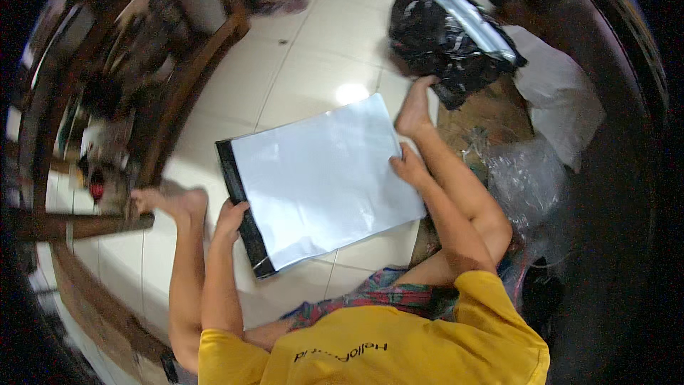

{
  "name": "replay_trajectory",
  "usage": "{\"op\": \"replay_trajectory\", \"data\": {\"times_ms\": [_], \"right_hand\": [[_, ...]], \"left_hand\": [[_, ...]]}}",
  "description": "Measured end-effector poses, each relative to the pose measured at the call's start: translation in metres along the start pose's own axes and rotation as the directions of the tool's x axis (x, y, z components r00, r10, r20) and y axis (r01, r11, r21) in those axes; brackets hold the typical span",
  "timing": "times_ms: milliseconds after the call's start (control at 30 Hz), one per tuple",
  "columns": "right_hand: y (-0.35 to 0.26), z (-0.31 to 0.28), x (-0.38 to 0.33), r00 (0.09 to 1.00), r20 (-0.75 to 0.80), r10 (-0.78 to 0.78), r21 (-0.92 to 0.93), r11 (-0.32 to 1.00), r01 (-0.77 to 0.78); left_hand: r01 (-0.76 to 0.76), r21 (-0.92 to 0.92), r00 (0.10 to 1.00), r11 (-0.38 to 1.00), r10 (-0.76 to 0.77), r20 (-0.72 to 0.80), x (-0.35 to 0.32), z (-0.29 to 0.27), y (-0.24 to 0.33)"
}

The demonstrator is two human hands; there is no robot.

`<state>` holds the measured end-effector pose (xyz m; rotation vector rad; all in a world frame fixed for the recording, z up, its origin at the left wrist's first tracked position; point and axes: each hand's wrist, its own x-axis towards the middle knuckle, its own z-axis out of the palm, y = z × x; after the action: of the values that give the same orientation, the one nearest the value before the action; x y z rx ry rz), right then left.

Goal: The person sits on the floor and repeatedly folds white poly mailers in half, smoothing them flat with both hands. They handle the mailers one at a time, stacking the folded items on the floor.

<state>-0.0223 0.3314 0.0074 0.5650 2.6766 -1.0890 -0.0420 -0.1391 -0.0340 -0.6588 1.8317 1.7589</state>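
Between my two hands is a large, glossy white rectangular plastic sheet [317, 178], perhaps a flat bag, with a black band [244, 207] down its left edge. It is tilted a little, its right side higher up in the view. My left hand [229, 219] is closed on the black band, thumb on top. At the opposite edge my right hand [409, 165] pinches the sheet, its thumb on the white face. The fingers of both hands are partly hidden beneath the sheet.
My bare legs are stretched to either side on pale floor tiles [299, 64]. Beyond my right foot lies a black plastic bag [420, 25] with a shiny silvery roll [474, 25] on it. Clear plastic [527, 178] lies at the right. Wooden furniture [192, 78] stands at the left.
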Motion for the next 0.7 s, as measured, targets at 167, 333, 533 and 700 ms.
{"op": "replay_trajectory", "data": {"times_ms": [167,333,533,700], "right_hand": [[-0.037,0.012,0.003,0.963,0.003,-0.269,-0.310,0.916,0.257],[-0.098,0.087,-0.053,0.932,0.052,-0.358,-0.524,0.785,0.330],[-0.099,0.114,-0.074,0.861,0.078,-0.502,-0.565,0.690,0.453],[-0.009,0.091,-0.003,0.984,0.127,-0.129,0.166,0.980,0.107]], "left_hand": [[0.062,-0.202,0.991,0.977,-0.084,-0.102,-0.034,0.020,-0.030],[0.038,-0.204,0.994,0.978,-0.057,-0.089,-0.019,0.026,-0.038],[0.004,-0.175,1.000,0.985,-0.009,-0.030,-0.038,0.011,-0.031],[0.002,-0.256,1.000,0.967,0.006,0.028,-0.037,0.021,-0.023]]}}
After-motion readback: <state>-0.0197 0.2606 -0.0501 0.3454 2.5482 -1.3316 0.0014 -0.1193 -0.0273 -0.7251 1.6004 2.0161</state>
